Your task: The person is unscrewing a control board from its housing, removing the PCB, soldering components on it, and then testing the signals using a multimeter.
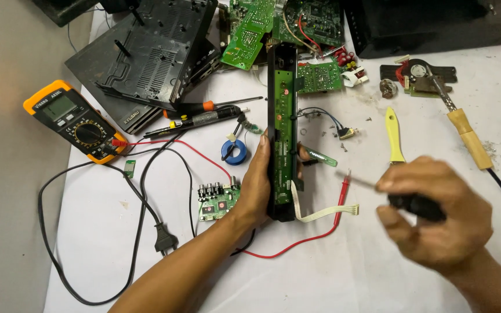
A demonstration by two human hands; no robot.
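Note:
My left hand (257, 185) grips the near end of a long black front panel (281, 87) with a narrow green circuit board set in it, lying lengthwise away from me. A white ribbon cable (326, 213) trails from its near end. My right hand (436, 211) is closed on a black-handled screwdriver (417, 206), its thin shaft pointing left toward the panel. A red probe (343, 194) lies between the two hands.
An orange multimeter (76, 120) sits at the left with red and black leads. Black casing parts (152, 52) and green boards (250, 32) crowd the back. A soldering iron (465, 130), a yellow-handled tool (394, 134), a blue solder spool (236, 152) and a small green board (218, 201) lie around.

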